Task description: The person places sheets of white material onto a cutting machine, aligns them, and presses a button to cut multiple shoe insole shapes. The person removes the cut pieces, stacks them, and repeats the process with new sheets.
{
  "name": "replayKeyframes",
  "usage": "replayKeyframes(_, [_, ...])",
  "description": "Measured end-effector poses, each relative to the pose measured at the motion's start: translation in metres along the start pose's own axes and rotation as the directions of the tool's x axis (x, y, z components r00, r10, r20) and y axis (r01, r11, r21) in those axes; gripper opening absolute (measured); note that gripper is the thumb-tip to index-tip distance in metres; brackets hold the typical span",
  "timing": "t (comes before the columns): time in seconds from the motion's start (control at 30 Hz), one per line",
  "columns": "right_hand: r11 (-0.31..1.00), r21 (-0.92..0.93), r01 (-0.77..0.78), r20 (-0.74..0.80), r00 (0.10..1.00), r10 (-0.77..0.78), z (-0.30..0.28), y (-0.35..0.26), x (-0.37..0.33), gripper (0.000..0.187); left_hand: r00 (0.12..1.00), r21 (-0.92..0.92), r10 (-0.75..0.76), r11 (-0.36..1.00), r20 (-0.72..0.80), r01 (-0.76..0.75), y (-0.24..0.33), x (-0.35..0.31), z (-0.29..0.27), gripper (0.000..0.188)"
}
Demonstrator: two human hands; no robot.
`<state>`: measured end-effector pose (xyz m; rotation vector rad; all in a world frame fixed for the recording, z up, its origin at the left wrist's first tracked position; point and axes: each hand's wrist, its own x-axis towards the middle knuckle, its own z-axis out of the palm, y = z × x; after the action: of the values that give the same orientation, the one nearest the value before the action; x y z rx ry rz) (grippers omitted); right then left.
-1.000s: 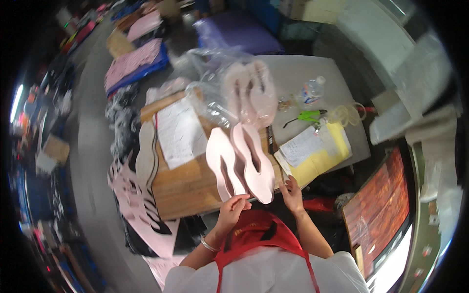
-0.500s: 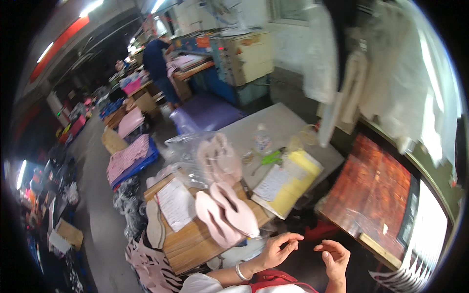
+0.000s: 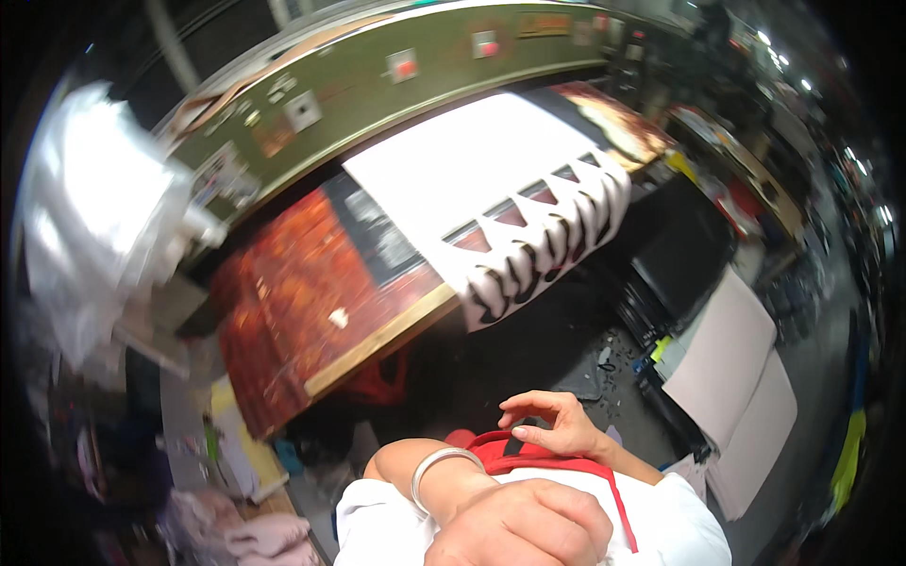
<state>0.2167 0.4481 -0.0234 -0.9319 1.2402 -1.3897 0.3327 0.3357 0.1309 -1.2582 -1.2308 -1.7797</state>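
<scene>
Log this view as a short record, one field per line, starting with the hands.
Left hand: partly out of frame; grip unclear
Left wrist: pale bracelet
Right hand: loosely curved by the red apron, nothing visible held
Bench: reddish top
On bench: white sheet, cut-out end overhanging
Behind: green panel

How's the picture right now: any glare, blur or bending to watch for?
Head view: the white sheet is washed out, surface detail lost; head view: the plastic at left has bright glare; head view: the green panel bows with the lens, and the corners go black; head view: the pink pieces at lower left look softer than the right hand.
</scene>
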Motion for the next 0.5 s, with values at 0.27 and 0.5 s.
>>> replayKeyframes(0.27, [1.000,0.020,0.008,-0.277,0.961,-0.003,-0.080,-0.003,-0.009,0.034,0.989,-0.372,-0.019,0.926,0.148,0.073,-0.129,0.044,-0.058,0.026])
replayKeyframes(0.5, [0.998,-0.037,0.046,-0.389,0.919,-0.057,-0.163,-0.020,0.064,0.034,0.981,-0.364,0.033,0.931,0.191,0.040,-0.202,0.069,-0.158,0.020])
